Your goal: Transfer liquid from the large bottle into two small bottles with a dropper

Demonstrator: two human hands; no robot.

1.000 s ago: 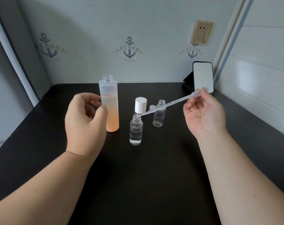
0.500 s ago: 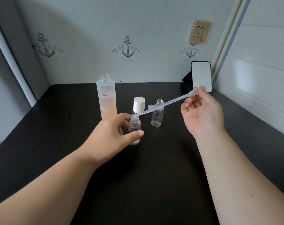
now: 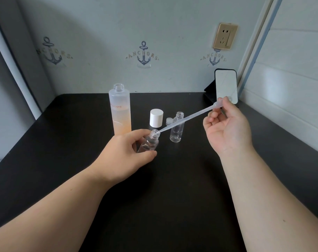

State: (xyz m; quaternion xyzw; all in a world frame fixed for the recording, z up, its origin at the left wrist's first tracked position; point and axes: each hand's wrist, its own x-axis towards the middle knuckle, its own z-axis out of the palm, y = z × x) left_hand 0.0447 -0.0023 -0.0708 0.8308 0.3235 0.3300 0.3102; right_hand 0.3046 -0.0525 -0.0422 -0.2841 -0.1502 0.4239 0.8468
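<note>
Left hand [image 3: 125, 153] at frame centre grips the near small bottle [image 3: 148, 143], thumb and fingers curled round its body, bottle tilted with its open neck leaning up-right; right hand [image 3: 227, 128] at centre-right pinches the bulb end of the dropper [image 3: 187, 119] between thumb and fingertips, its tip sitting at the mouth of that bottle. Large bottle [image 3: 120, 110], uncapped, part-filled with orange liquid, stands upright on the black table [image 3: 172, 197] just behind the left hand. White cap [image 3: 156, 118] and second small bottle [image 3: 177, 129], upright and uncapped, stand to its right, under the dropper stem.
</note>
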